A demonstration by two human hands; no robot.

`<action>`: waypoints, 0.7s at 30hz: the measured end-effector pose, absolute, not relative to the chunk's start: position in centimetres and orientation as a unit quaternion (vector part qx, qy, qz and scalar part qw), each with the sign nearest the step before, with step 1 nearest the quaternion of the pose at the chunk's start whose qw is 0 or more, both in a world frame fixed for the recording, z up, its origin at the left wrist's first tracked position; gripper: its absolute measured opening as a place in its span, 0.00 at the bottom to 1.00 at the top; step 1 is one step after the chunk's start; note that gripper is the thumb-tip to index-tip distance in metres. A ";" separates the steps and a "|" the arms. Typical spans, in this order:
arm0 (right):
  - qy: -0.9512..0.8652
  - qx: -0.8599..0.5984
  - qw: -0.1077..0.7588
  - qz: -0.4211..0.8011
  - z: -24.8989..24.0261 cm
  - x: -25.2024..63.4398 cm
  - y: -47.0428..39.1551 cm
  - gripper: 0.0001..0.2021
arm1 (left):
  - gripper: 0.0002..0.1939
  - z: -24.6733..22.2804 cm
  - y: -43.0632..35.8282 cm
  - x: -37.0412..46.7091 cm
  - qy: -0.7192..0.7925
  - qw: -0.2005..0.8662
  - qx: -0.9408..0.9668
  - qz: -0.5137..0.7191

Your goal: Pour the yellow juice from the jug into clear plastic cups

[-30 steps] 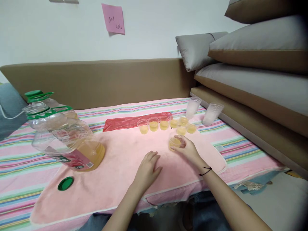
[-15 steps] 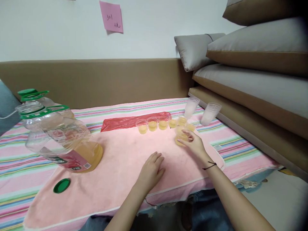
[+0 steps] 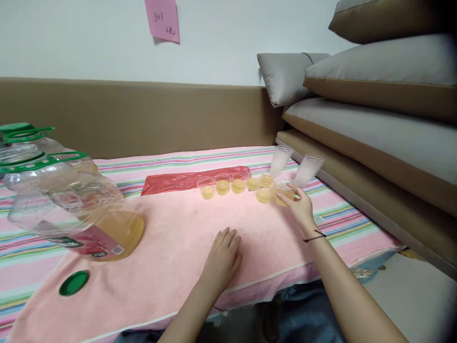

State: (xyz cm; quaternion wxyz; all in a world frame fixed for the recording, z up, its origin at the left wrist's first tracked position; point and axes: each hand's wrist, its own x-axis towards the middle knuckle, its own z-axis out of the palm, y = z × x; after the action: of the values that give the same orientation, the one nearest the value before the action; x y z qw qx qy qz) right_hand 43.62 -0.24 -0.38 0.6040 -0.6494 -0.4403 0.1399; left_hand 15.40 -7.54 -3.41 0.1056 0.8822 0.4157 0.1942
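My right hand (image 3: 300,204) grips a clear plastic cup (image 3: 283,199) of pale yellow liquid by its side, at the right end of a group of similar cups. Just left of it stands another filled cup (image 3: 263,196), with a further cup (image 3: 266,181) behind. More cups, such as the leftmost cup (image 3: 207,190), form a row on the pink towel (image 3: 171,238). My left hand (image 3: 224,255) lies flat on the towel, fingers stretched out, touching no cup. Whether the held cup rests on the cloth I cannot tell.
A large clear bottle (image 3: 103,224), partly full and uncapped, stands left, with a green-capped bottle (image 3: 17,129) behind. A green cap (image 3: 74,283) lies in front. Two cup stacks (image 3: 281,161) lean at the back right, before piled cushions (image 3: 385,119). A red plastic bag (image 3: 178,182) lies behind the cups.
My right hand has moved the held cup to the right, away from in front of the other cups. My left hand stays on the towel. The view has shifted slightly.
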 end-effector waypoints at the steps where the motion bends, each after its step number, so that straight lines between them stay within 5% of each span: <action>1: -0.439 -0.655 0.599 0.139 -0.4 43.7 -0.2 0.30 | 0.20 -3.4 -7.5 15.4 0.417 0.105 0.882 0.192; 21: -0.444 -0.708 0.542 0.086 -0.3 43.7 0.1 0.35 | 0.27 -3.7 -7.5 15.3 0.413 0.129 0.876 0.214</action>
State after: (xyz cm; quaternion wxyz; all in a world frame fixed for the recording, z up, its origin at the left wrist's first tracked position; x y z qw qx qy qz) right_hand 43.70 0.06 -0.32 0.5425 -0.7079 -0.4441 0.0860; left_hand 15.32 -7.53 -3.71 0.1291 0.8758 0.4131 0.2136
